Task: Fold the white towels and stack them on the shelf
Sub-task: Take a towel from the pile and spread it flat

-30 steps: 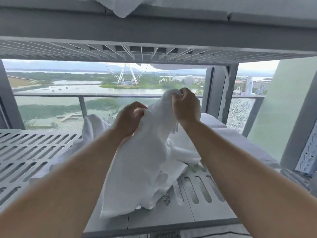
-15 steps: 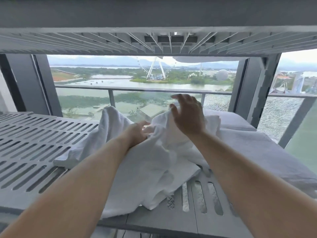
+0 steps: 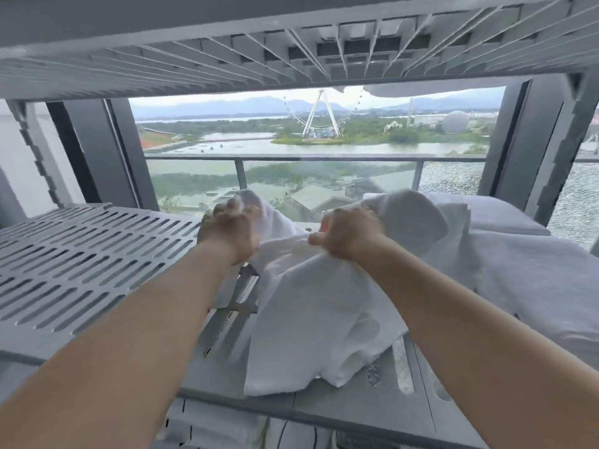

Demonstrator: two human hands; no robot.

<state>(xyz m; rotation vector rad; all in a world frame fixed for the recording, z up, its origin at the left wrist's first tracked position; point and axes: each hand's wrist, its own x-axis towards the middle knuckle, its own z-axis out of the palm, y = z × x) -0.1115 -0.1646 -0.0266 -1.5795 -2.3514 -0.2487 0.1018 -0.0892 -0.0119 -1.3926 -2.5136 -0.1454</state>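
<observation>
L hand (image 3: 231,230): fingers curled round a far edge of the towel (image 3: 311,319), above mid shelf (image 3: 81,260), toward its back.
R hand (image 3: 348,234): clenched on a bunch of the same towel, above mid shelf, a bit nearer the shelf's right end than L.
Towel: white, crumpled, no fold in it. Top part is held up btw both hands; the rest slumps onto the shelf and its low end reaches the shelf's front edge.
Step, my guess: hunting for edges/corners so I can spread it. First fold not begun.
Done so far: towel pile (image 3: 534,270) at the shelf's right end, w/ a plump folded piece at the back corner. Can't tell how many are in it or how tidy.
Left to do: open this one out, fold it, set it on the pile. More may follow, can't tell.
Above shelf: upper tier (image 3: 227,43) hangs close, so not much headroom for shaking cloth out. A hanging cloth (image 3: 421,90) droops off its back edge.
Below shelf: lower-tier linen (image 3: 210,426), white, only partly seen.
Behind shelf: window w/ balcony rail (image 3: 324,158), water, Ferris wheel (image 3: 321,115).
In the way: the pile crowds the shelf's right end and the slumped part touches it, so pulling the towel could prob drag that pile. Slots in the shelf might snag a corner.
</observation>
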